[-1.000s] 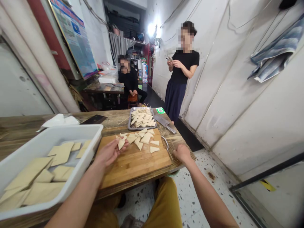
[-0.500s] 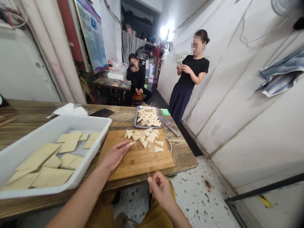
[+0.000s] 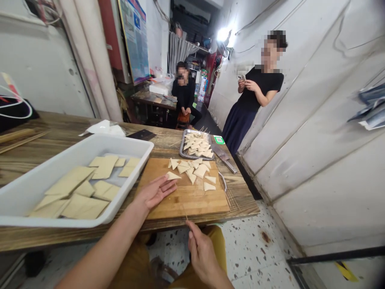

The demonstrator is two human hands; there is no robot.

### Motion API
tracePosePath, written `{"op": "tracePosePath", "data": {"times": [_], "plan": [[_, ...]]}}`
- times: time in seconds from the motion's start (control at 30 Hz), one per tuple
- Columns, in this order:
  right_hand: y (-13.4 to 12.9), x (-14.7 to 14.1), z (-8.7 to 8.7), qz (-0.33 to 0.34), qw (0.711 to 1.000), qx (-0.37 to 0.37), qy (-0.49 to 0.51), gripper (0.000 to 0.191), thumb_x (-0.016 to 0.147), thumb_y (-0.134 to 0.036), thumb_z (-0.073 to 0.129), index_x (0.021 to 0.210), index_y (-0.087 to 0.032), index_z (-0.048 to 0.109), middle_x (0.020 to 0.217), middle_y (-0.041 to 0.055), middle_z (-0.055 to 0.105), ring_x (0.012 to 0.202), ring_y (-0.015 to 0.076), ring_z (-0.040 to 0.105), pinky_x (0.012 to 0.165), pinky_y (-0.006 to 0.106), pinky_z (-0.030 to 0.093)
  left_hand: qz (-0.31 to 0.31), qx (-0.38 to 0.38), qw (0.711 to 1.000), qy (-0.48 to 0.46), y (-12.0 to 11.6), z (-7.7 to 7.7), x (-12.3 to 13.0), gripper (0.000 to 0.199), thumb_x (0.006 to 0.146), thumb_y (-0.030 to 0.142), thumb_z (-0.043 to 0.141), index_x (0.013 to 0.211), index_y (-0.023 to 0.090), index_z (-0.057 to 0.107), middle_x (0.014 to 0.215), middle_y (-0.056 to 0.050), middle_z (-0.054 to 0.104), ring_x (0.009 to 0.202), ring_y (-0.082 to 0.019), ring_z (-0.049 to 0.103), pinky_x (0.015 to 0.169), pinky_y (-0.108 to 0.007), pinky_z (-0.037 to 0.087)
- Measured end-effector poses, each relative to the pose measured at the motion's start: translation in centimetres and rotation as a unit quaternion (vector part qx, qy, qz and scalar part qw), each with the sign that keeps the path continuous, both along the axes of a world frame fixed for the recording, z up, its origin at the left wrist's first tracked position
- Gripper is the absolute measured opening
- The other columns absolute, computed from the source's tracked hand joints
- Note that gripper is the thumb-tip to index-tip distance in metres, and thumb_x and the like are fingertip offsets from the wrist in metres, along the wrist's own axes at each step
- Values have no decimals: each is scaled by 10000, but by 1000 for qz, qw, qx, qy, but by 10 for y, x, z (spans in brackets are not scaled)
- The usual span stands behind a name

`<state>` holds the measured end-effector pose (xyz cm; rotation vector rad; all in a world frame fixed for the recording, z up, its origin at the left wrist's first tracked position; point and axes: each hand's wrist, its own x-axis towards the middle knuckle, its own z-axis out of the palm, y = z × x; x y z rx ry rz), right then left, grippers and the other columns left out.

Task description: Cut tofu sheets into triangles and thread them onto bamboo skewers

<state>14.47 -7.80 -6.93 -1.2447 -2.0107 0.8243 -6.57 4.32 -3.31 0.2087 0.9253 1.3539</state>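
Two bare hands work over a rectangular light-wood cutting board. The left hand lies open and wide, gripping nothing, its fingers stretched toward a pale tan triangular tofu piece. That piece sits on the board at or just past the fingertips, at the left edge of a loose heap of matching triangles. The right hand, just off the board's near edge, holds a thin wooden skewer in a narrow pinch between thumb and fingers, its upper end angled toward the same piece. Its tip is too fine to make out against the board.

Beyond the board, a rectangular steel tray carries a pile of similar triangles with thin sticks poking out past its far end. The step in hand looks like threading triangles onto skewers. The next move calls for lining the fine tip up with the piece while the left hand steadies it. To the left, a white plastic tub holds large flat tan tofu sheets.
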Motion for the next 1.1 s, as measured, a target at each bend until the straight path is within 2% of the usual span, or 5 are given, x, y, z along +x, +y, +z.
{"op": "tracePosePath", "data": {"times": [0.1,0.27,0.47,0.8,1.1], "plan": [[0,-1,0,15,1000,-12,-12,461,959,-277,264,1380,-148,399,590,0,523,480,134,470,483,203,397,7,-14,1000,13,-1,5,1,46,818,78,546,810,109,580,823,-133,701,854,-225,684,788,-404,557],[0,-4,-1,18,999,-23,14,468,949,-283,304,1389,-155,400,559,-32,405,461,113,373,445,186,329,26,-20,999,12,-5,16,5,90,833,65,509,765,111,548,821,-142,695,890,-242,675,787,-423,556],[1,-8,1,13,999,-36,27,492,923,-253,330,1399,-142,384,569,-36,376,470,114,350,441,189,320,22,-21,1000,7,-8,24,8,87,835,68,506,765,108,540,837,-146,689,910,-253,668,806,-438,549],[1,-9,0,13,998,-46,45,491,931,-261,317,1402,-135,378,572,-41,345,476,106,325,437,183,297,17,-24,1000,0,-12,28,10,94,831,46,496,767,98,541,826,-143,689,891,-257,673,810,-424,549],[0,-9,1,8,998,-45,33,493,940,-270,286,1397,-109,376,578,-35,381,479,108,357,452,185,323,7,-17,1000,0,-18,29,17,89,823,34,502,766,85,548,844,-163,693,885,-262,675,810,-434,545]]}}
